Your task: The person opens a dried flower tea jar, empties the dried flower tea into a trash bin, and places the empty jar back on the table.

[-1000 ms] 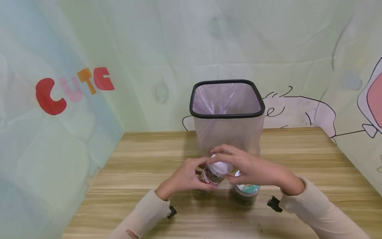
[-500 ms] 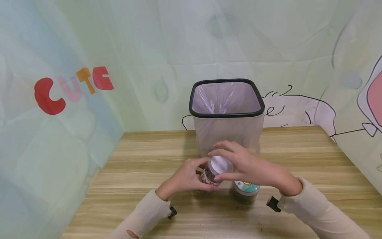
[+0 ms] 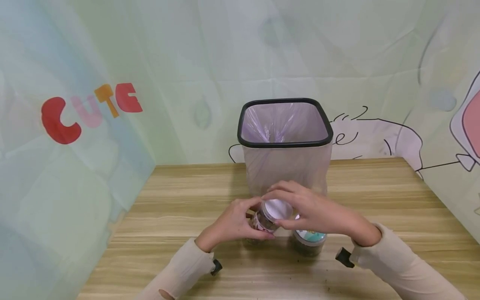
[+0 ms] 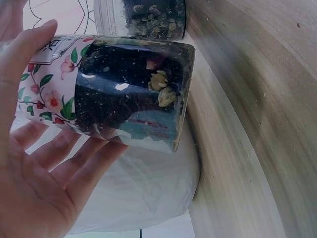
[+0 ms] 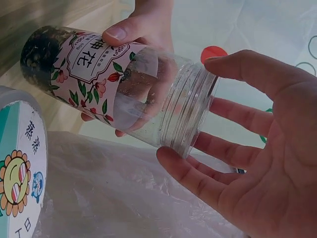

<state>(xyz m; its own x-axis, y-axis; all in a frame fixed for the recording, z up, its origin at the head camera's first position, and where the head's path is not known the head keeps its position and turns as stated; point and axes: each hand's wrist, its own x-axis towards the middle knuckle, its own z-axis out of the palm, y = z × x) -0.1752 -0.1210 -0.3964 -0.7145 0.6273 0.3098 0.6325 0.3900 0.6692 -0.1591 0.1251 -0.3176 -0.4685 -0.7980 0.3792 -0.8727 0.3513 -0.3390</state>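
My left hand [image 3: 240, 221] grips the body of a clear jar [image 4: 133, 94] with a pink floral label, its thumb on one side and fingers on the other. Dark dried pieces and a few small pale flower buds lie toward its bottom. The jar tilts, its ridged clear top [image 5: 188, 109] leaning toward my right hand [image 3: 307, 206]. Thumb and fingers of that right hand pinch the rim of the top from opposite sides, with the palm apart from it. Beside it stands a second jar [image 3: 309, 241] with a teal and white lid [image 5: 20, 173] bearing a cartoon sunflower.
Right behind the jars stands a bin [image 3: 286, 166] with a black rim and a purplish plastic liner. Small dark crumbs lie on the wooden table [image 3: 187, 187] near its front. A printed cloth backdrop [image 3: 187, 83] borders the table at the back and sides.
My right hand's thumb and fingers have shifted around the jar's top, first swinging left and lifting, then coming back right and down. My left hand and the jar have hardly moved.
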